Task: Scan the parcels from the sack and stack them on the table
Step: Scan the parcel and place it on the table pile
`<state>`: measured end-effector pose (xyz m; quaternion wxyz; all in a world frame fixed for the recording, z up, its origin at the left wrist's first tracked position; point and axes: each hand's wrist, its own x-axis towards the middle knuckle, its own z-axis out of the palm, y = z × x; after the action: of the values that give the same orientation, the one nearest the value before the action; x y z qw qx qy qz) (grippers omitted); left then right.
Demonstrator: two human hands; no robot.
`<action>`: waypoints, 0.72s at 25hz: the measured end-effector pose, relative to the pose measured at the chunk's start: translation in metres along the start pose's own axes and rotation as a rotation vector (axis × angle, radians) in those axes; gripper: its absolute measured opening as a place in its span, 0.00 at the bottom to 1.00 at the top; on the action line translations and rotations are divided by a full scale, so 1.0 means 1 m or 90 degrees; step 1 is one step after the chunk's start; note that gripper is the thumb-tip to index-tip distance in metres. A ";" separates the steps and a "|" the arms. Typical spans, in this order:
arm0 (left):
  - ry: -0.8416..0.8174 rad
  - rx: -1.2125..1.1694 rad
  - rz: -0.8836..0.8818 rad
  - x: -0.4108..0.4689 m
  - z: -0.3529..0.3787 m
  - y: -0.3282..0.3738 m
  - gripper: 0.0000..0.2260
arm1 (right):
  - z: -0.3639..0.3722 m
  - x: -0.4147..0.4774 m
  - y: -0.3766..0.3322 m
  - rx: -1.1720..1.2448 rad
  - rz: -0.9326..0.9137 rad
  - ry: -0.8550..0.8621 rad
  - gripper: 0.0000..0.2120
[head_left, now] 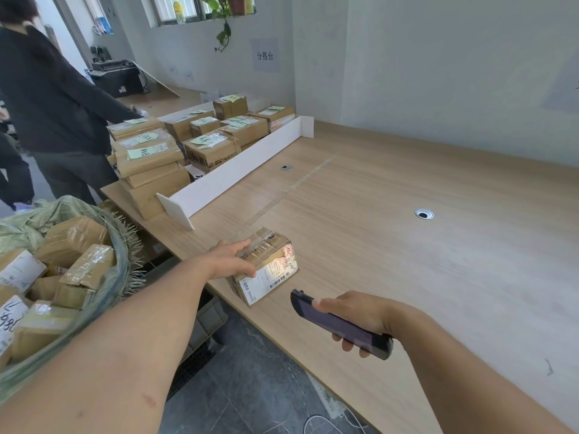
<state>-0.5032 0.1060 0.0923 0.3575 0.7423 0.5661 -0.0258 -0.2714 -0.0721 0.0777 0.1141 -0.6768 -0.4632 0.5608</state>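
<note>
At the desk (407, 245) edge, left hand (230, 260) grips parcel (266, 266), label tilted toward 5 o'clock (for reading); right hand (354, 314) holds scanner (338, 325) aimed there.

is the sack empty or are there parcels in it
Not empty: the open green sack holds several brown taped parcels, piled close to its rim.

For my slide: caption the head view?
Left hand holds a parcel on the table; right hand aims a scanner.
</note>
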 end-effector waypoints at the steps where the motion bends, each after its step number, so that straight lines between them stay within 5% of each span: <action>1: -0.002 -0.003 0.004 -0.001 0.000 0.001 0.40 | 0.000 0.000 0.001 0.002 0.000 0.001 0.28; 10: -0.014 0.007 0.009 -0.005 0.001 0.004 0.38 | -0.002 0.001 0.005 0.012 -0.004 -0.002 0.30; 18: -0.013 0.007 0.010 -0.007 0.000 0.004 0.38 | -0.002 -0.002 0.003 0.035 -0.008 0.000 0.22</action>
<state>-0.5020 0.1002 0.0974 0.3593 0.7482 0.5568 -0.0334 -0.2686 -0.0741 0.0775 0.1365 -0.6703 -0.4518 0.5726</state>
